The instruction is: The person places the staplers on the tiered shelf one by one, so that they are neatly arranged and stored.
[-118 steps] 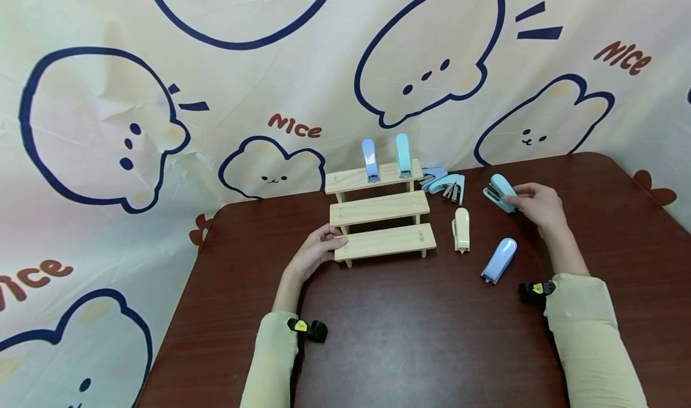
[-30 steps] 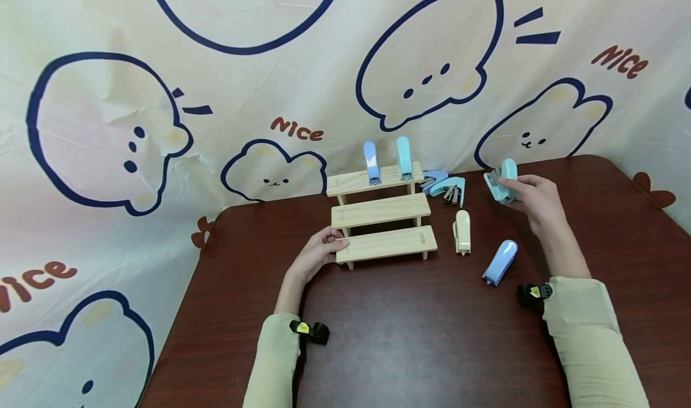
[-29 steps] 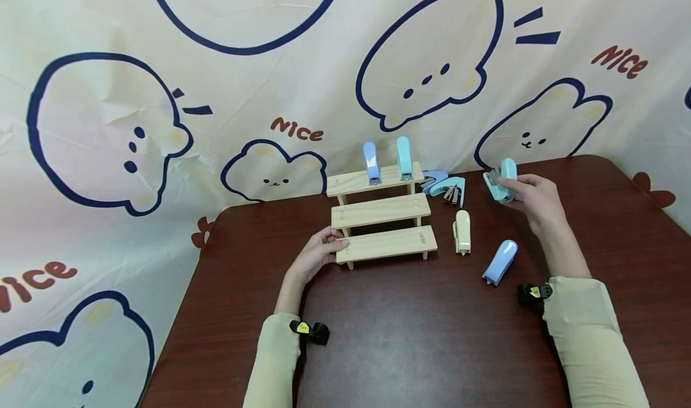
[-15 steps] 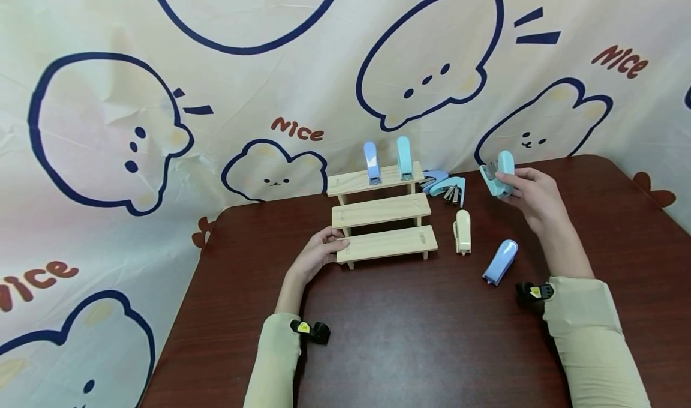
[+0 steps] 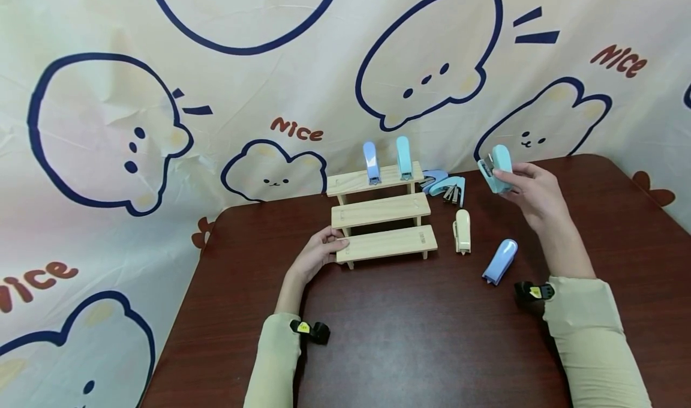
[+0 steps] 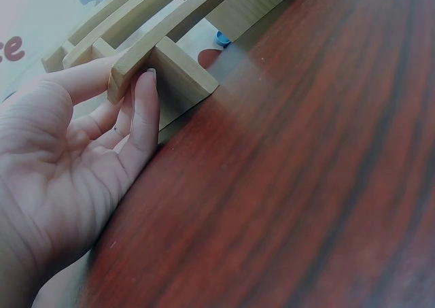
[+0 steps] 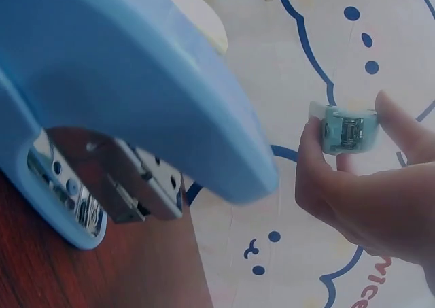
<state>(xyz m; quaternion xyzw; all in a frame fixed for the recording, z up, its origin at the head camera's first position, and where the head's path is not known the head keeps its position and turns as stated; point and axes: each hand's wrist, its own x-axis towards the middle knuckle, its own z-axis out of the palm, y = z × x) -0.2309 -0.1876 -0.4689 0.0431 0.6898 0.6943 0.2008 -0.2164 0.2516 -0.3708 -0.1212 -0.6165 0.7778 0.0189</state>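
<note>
My left hand [image 5: 313, 253] pinches the left end of a three-step wooden display rack [image 5: 385, 244], at its lowest step; in the left wrist view the thumb and fingers lie around the plank's end. My right hand [image 5: 537, 197] holds a mint-green stapler [image 5: 502, 158] up off the table at the back right, tilted, with a gap between its arms. On the rack's top step stand a blue stapler [image 5: 371, 163] and a mint stapler [image 5: 403, 158]. A cream stapler [image 5: 462, 232] and another blue stapler [image 5: 500, 262] sit on the table, the blue one looming close in the right wrist view.
Right behind the rack's right end, a blue stapler [image 5: 433, 179] and a mint stapler [image 5: 452, 188] lie together on their sides. The dark wooden table [image 5: 410, 342] ends at the back against a patterned cloth [image 5: 259, 90].
My right hand has raised the mint-green stapler from the table and tilted it upward, shifting slightly left. The left hand keeps its place on the rack.
</note>
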